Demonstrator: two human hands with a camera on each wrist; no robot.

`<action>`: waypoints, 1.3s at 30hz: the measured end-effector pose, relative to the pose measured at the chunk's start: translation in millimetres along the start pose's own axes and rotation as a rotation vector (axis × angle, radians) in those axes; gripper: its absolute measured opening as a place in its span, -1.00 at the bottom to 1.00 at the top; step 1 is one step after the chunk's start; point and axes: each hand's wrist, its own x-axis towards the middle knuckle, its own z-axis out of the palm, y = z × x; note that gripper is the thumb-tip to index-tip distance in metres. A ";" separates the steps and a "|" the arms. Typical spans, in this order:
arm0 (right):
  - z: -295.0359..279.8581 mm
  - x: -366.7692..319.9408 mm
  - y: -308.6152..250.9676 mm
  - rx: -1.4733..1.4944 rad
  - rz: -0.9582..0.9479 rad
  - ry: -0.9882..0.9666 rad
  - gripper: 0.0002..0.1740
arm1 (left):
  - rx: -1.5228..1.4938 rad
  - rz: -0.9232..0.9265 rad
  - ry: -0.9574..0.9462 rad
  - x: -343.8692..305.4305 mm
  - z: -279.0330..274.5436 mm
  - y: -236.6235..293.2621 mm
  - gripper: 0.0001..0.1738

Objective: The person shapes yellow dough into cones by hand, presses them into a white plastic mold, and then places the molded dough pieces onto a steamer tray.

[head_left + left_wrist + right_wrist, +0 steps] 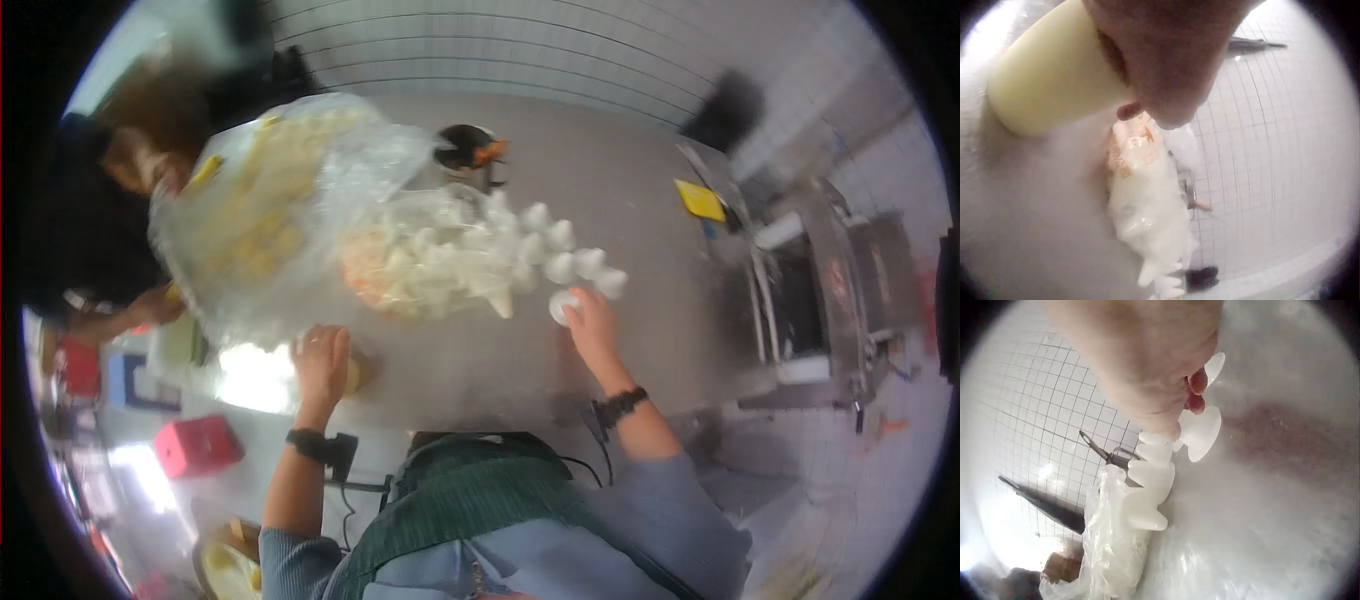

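My left hand [320, 368] is curled round a pale yellow cylinder [1054, 72] at the table's front edge, its far side hidden by the hand. At the right, my other hand [592, 330] pinches a white disc-shaped piece [563, 307]; the right wrist view shows this piece [1204, 434] with a flared rim and a narrow stem under the fingers. Just beyond that hand stand several white cone-shaped pieces [560, 237]. They lead to a clear plastic bag [450, 265] of white pieces, with orange-marked wrapping [1135, 147] at its left end.
Another person's hands [150, 305] hold a large clear bag [250, 220] of yellowish items at the left. A dark-mouthed metal container [465, 150] stands at the back. On the right are a yellow card [700, 200] and a metal machine [800, 290]. A red stool [197, 446] stands below left.
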 end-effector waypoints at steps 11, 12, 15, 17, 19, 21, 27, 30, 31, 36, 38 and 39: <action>22.4 -15.7 -55.9 0.918 0.315 -0.690 -0.69 | 0.097 -0.057 0.213 -1.4 -3.4 -9.8 -0.76; 26.1 -11.8 -66.0 1.160 0.380 -0.831 -0.67 | 0.100 -0.017 0.297 0.3 -3.5 -8.1 -0.76; 33.2 -4.9 -124.7 1.250 0.449 -0.954 -0.64 | -0.181 0.027 0.493 -10.5 -21.9 16.9 -0.77; 36.9 -0.5 -166.2 1.238 0.446 -1.019 -0.63 | -0.347 -0.024 0.396 -28.4 -29.8 35.4 -0.73; 48.3 2.6 -198.3 1.212 0.451 -1.096 -0.63 | -1.130 -0.161 -0.053 -47.8 -42.9 49.9 -0.67; 61.4 1.0 -220.3 1.181 0.315 -1.237 -0.64 | -1.371 -0.254 -0.123 -60.3 -55.2 52.5 -0.61; 88.3 -8.6 -278.9 0.773 -0.084 -1.108 -0.44 | -1.303 -0.417 0.113 -69.6 -78.7 6.6 -0.63; 113.2 6.5 -298.2 0.499 -0.278 -1.032 -0.30 | -1.298 -0.469 0.159 -64.3 -96.2 -11.6 -0.65; 115.4 6.7 -305.1 0.483 -0.284 -1.042 -0.30 | -1.247 -0.468 0.157 -62.3 -99.2 -17.4 -0.66; 128.9 1.9 -316.3 0.498 -0.547 -0.842 -0.51 | -1.279 -0.416 0.006 -47.8 -87.7 -32.9 -0.68; 134.4 4.8 -310.1 0.436 -0.497 -0.869 -0.56 | -1.301 -0.425 0.037 -45.4 -73.3 -35.1 -0.68; 137.3 7.4 -307.7 0.389 -0.440 -0.886 -0.60 | -1.309 -0.431 0.060 -44.8 -72.3 -36.0 -0.67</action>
